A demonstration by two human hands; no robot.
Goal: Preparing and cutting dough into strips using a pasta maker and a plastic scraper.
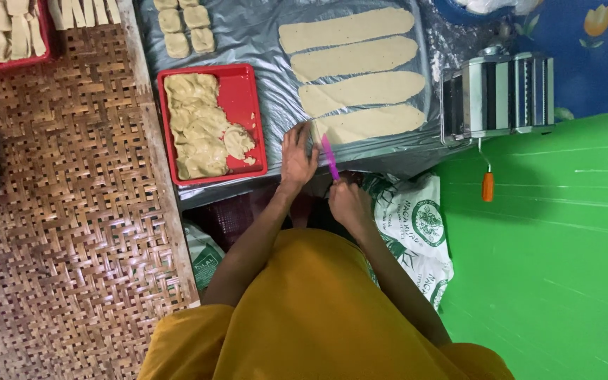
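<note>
On the grey plastic sheet (262, 42) covering the table, four long dough strips lie side by side, long axes running left to right; the nearest dough strip (371, 123) lies at the near edge. The left hand (297, 158) presses flat, fingers spread, at its left end; the right hand (348, 204), just behind, grips a pink knife (330, 157) pointing across that end.

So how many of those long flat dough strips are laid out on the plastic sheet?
4, side by side: farthest strip, second strip, third strip, and nearest strip by the left hand. None looks hidden.
</note>
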